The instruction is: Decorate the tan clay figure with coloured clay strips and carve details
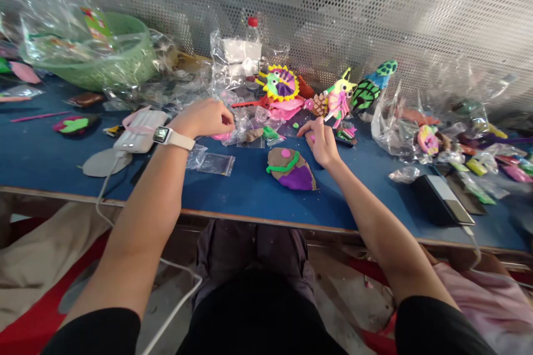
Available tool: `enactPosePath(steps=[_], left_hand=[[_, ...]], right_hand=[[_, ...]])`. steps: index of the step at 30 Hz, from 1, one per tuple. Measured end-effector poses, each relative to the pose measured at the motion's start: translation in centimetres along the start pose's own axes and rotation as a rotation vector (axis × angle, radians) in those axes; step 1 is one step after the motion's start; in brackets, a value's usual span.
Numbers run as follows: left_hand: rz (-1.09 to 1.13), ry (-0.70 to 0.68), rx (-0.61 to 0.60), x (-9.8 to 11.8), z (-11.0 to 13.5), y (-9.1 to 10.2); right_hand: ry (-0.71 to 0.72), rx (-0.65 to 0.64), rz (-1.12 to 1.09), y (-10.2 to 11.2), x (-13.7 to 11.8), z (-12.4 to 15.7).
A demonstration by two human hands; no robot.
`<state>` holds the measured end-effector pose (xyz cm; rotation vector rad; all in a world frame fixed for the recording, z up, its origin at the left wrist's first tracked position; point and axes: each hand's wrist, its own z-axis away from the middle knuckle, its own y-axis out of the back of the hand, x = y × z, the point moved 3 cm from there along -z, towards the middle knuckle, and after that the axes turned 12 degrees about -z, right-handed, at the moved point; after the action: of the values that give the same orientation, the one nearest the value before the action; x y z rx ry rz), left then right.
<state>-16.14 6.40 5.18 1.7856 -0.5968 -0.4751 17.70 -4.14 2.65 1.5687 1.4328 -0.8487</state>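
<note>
My left hand (205, 117), with a white watch on its wrist, is curled closed over a small clear bag holding pink clay (221, 135) on the blue table (245, 188). My right hand (320, 141) rests just right of centre with its fingers pinched together on a tiny pink bit I can barely make out. Directly in front of that hand lies a flat clay figure (290, 169) in brown, purple and green with a pink dot. More small bags of coloured clay (260, 132) lie between my two hands.
Finished colourful clay figures (283, 84) stand at the back by a bottle (252, 39). A green basket (112, 61) with plastic wrap is back left. A white power bank (140, 130) with cable lies left, a phone (441, 199) right, among many clay bags (470, 144).
</note>
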Motion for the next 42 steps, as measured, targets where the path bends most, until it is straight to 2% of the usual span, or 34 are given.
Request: enactPosePath(steps=[2, 4, 7, 11, 13, 15, 18, 22, 25, 31, 35, 42], left_hand=[[-0.026, -0.001, 0.033, 0.2, -0.2, 0.1], [-0.021, -0.032, 0.161, 2.1, -0.5, 0.7], [0.076, -0.16, 0.374, 7.2, -0.6, 1.2], [0.164, -0.412, 0.493, 14.8, 0.0, -0.4], [0.151, -0.44, 0.534, 17.1, 0.2, -1.5], [0.148, -0.429, 0.549, 18.2, 0.2, -2.5], [0.175, -0.402, 0.537, 18.1, 0.1, -3.2], [0.302, -0.31, 0.599, 16.4, 0.1, -2.6], [0.44, -0.23, 0.647, 15.3, 0.1, -2.1], [0.504, -0.249, 0.555, 15.1, 0.1, -1.6], [0.544, -0.273, 0.58, 15.3, 0.1, -1.2], [0.53, -0.148, 0.487, 14.7, -0.4, -2.2]], right_hand=[[0.002, 0.003, 0.007, -0.2, -0.4, 0.1], [0.001, -0.001, -0.021, -0.4, -0.6, 0.3], [-0.028, -0.104, -0.101, -1.3, -0.6, 0.7], [-0.058, -0.195, -0.189, -2.7, -0.5, 1.5], [-0.014, -0.191, -0.156, -3.1, -0.6, 1.8], [0.051, -0.194, -0.107, -3.3, -0.9, 2.0], [0.093, -0.249, -0.088, -3.2, -1.1, 2.0], [0.013, -0.282, -0.145, -2.9, -0.3, 1.5], [-0.002, -0.222, -0.144, -2.4, 0.6, 1.0], [0.103, -0.021, -0.087, -1.7, 1.0, 0.7], [0.165, 0.067, -0.04, -1.4, 0.2, 0.9], [0.191, 0.038, 0.031, -1.4, -0.9, 1.2]])
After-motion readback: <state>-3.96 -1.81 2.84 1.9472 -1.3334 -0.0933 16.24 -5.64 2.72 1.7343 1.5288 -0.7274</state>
